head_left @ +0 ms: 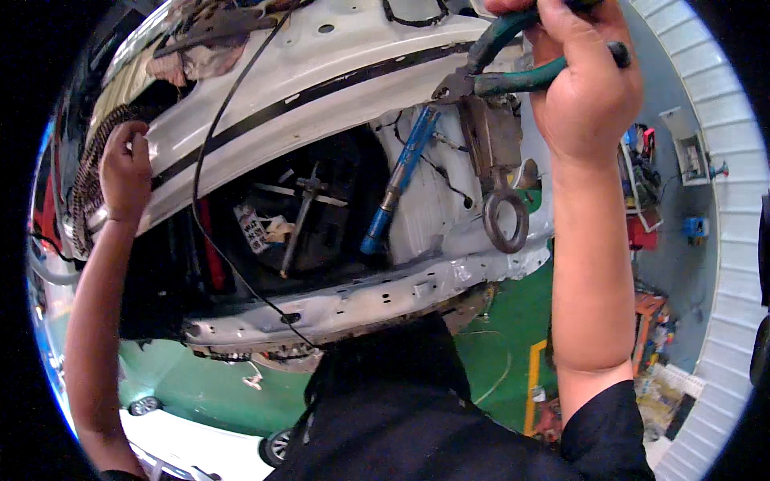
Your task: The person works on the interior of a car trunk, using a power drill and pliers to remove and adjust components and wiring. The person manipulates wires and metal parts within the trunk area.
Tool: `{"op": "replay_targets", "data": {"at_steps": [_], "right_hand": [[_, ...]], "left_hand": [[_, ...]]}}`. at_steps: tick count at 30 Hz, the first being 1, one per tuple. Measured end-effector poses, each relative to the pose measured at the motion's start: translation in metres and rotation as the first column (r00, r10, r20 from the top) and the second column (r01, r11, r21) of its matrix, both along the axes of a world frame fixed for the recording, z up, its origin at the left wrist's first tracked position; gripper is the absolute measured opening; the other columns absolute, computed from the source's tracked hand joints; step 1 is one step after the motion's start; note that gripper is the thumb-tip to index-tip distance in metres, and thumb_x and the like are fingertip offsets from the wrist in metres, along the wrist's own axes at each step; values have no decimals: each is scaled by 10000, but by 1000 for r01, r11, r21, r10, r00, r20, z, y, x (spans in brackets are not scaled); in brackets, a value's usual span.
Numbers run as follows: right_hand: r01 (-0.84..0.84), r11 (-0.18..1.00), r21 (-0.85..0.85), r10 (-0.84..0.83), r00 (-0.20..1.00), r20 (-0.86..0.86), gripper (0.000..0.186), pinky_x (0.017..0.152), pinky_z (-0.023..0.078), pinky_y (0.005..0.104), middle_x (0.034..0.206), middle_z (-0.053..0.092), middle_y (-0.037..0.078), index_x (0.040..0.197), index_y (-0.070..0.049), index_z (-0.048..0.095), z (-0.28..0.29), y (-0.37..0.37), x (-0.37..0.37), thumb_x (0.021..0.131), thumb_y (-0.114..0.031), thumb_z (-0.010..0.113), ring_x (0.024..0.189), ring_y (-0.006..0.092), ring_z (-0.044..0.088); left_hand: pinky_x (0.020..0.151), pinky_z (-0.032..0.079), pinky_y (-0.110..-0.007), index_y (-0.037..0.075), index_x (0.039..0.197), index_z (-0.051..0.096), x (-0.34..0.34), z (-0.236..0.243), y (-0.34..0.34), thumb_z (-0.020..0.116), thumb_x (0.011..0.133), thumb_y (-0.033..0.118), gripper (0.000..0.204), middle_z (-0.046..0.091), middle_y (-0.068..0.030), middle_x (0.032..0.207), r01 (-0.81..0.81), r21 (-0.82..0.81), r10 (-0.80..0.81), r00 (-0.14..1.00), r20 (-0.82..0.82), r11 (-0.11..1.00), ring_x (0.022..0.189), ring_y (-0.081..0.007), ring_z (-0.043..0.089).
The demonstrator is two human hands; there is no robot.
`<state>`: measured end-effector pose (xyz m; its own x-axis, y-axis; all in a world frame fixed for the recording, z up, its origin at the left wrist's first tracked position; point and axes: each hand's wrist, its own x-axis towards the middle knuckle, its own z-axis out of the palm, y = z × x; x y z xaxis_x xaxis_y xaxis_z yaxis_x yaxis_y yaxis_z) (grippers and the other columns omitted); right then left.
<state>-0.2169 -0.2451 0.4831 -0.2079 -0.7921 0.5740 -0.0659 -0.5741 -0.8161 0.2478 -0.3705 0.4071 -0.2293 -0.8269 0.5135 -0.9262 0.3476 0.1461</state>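
While my left hand [128, 168] curls beside a dark ribbed coil [96, 164], my right hand [589, 88] grips green-handled pliers [513, 81].
Left fingers bent, can't tell if they hold anything; coil looks closely ridged. Thin black cable [197, 180] crosses a glossy white car panel [337, 56] with a scuffed, flat black strip [385, 74]. Below, dark cavity: T-shaped bare-metal tool [303, 220], then a slanting blue cylinder [413, 148], paint worn, metal band midway. Pliers sit upper right, at the panel's edge: dull grey metal head, smooth curved green grips, dark ends, handles spread. Under the head hangs a brownish steel clamp [485, 140] ending in a thick round ring [520, 228].
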Motion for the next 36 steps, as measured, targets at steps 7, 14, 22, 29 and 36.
{"op": "replay_targets", "data": {"at_steps": [7,14,22,29,36], "right_hand": [[59,987,-149,-25,975,219,654,1122,420,426,1406,571,264,1535,30,364,-28,47,28,966,-149,633,1305,322,573],[-110,956,-271,182,948,259,858,1225,265,538,1635,287,188,1626,-58,211,-39,39,55,957,-225,722,1474,385,378],[126,986,-113,-82,939,333,384,1098,496,519,1193,655,307,1142,89,569,-7,38,62,1078,-289,540,1178,425,653],[85,965,-250,-48,988,150,286,1127,469,537,1302,614,306,1124,17,589,1,17,59,1085,-260,529,1235,448,612],[72,974,-213,-110,978,-176,356,1156,437,512,1325,603,269,1192,43,574,-3,4,77,1055,-285,590,1278,382,588]], "left_hand": [[860,520,-426,30,960,710,-6,1,3,546,928,191,232,698,-178,982,14,-26,-14,1000,-21,1000,939,-369,673],[854,524,-445,38,940,712,-13,4,7,533,927,194,238,705,-171,985,-8,-60,5,998,-55,998,931,-375,672],[874,520,-461,56,919,710,-18,6,12,544,921,205,223,701,-158,965,-68,-100,59,994,-89,993,956,-377,660],[866,522,-443,41,942,692,-14,6,12,554,919,179,197,683,-141,957,-70,-108,58,992,-110,992,954,-358,658],[845,519,-457,38,924,676,-13,6,10,552,915,171,181,674,-147,944,-29,-125,12,991,-133,992,942,-368,649]]}}
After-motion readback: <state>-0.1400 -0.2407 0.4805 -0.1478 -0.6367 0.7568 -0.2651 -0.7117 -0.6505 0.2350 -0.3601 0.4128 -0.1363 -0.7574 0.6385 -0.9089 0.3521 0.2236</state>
